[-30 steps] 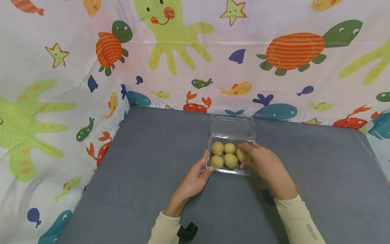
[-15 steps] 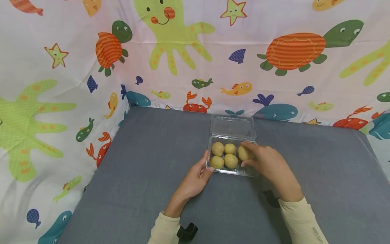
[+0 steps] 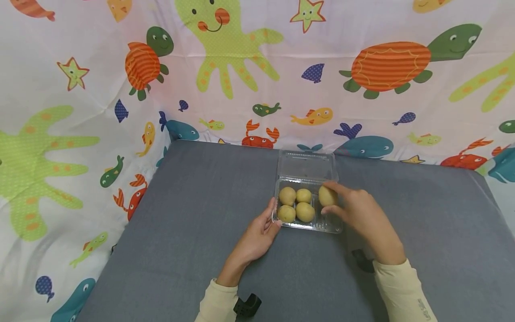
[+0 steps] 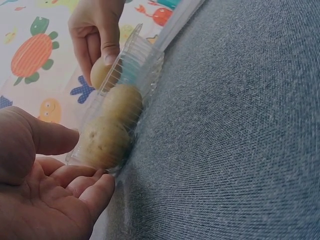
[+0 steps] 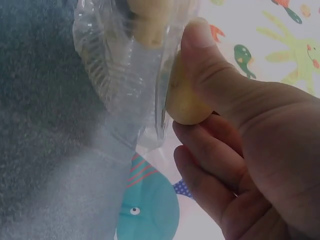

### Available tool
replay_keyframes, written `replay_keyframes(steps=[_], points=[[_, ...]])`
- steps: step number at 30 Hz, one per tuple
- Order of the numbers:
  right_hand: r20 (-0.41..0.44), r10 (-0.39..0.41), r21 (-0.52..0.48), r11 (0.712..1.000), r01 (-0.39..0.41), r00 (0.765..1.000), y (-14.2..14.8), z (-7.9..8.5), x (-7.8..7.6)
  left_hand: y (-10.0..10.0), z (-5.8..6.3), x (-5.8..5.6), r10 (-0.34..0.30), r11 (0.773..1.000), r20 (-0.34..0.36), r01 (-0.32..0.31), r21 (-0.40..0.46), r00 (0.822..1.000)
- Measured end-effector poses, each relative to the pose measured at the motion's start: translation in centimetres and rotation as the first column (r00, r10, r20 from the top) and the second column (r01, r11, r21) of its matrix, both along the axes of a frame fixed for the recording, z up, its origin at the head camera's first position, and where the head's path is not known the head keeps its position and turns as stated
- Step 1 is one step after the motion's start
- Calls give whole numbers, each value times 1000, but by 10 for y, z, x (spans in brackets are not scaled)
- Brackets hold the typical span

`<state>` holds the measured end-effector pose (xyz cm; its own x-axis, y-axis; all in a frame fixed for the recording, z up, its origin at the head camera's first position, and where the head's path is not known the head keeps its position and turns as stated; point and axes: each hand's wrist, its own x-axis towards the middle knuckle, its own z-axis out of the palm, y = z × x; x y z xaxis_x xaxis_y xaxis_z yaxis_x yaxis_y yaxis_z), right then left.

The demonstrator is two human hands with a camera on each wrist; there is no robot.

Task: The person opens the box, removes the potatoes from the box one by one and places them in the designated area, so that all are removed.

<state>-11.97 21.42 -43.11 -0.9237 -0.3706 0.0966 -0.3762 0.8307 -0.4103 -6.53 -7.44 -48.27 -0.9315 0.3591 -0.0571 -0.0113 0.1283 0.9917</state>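
A clear plastic clamshell container [image 3: 311, 226] lies on the grey cloth with its lid [image 3: 306, 165] laid back. Several small yellow potatoes [image 3: 304, 212] sit in its left and middle parts. The left hand [image 3: 254, 238] holds the container's left side, thumb at the front corner; in the left wrist view its fingers [image 4: 95, 195] curl by the wall. With thumb and fingers, the right hand [image 3: 360, 214] pinches one potato [image 3: 327, 196] over the container's right part. In the right wrist view that potato [image 5: 187, 102] shows at the rim, partly covered by the thumb [image 5: 212, 65].
Grey cloth [image 3: 193, 214] covers the table around the container. Behind and to the left hangs a white curtain [image 3: 249, 67] printed with sea animals. A black wrist device [image 3: 247, 305] is by the left sleeve.
The right hand has drawn its potato to the right, away from the others, and a gap has opened beside them. The left hand and container have stayed put.
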Motion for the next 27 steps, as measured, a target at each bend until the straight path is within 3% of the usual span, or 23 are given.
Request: replay_keyframes(steps=[13, 20, 27], points=[[-63, -50, -30, 998, 48, 997, 13, 4, -2, 1, 1, 0, -10, 1000, 18, 10, 7, 1000], [-57, -91, -70, 994, 87, 994, 20, 3, -4, 2, 3, 0, -13, 1000, 23, 12, 11, 1000], [-112, -107, -70, 993, 100, 988, 26, 2, -5, 2, 5, 0, 0, 1000, 21, 0, -8, 1000]])
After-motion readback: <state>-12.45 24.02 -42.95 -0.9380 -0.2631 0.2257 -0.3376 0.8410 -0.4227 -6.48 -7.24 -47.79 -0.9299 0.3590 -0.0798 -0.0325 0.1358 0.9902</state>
